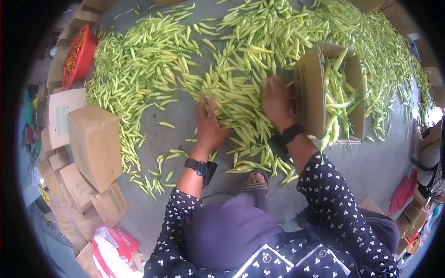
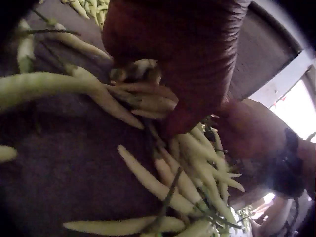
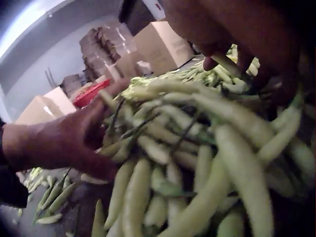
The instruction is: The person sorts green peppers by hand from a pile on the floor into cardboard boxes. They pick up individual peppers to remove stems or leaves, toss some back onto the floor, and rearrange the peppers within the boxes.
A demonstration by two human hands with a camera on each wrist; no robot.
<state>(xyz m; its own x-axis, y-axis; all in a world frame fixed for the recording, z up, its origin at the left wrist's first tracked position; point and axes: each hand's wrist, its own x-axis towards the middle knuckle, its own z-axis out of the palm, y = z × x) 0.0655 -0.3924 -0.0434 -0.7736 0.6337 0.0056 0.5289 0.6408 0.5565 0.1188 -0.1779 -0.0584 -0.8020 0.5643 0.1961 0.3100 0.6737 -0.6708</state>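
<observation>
A heap of pale green chili peppers point(image 1: 238, 99) lies on the floor between the two hands. My left hand point(image 1: 209, 127) is at the heap's left edge, thumb and fingers spread apart. In the right wrist view the same left hand point(image 3: 74, 138) touches the near peppers point(image 3: 163, 133) from the side. My right hand point(image 1: 277, 99) rests against the heap's right side, its fingers reaching over peppers, partly hidden. Close to its right stands an open cardboard box point(image 1: 309, 88) tipped on its side, with long green peppers point(image 1: 338, 92) inside and spilling over its lip.
More peppers point(image 1: 143, 60) spread over the grey floor point(image 1: 171, 139) to the left and far right. A red basin point(image 1: 85, 58) of red chilies stands at the left, above stacked cardboard boxes point(image 1: 95, 143). A sandaled foot point(image 1: 256, 180) is just below the heap.
</observation>
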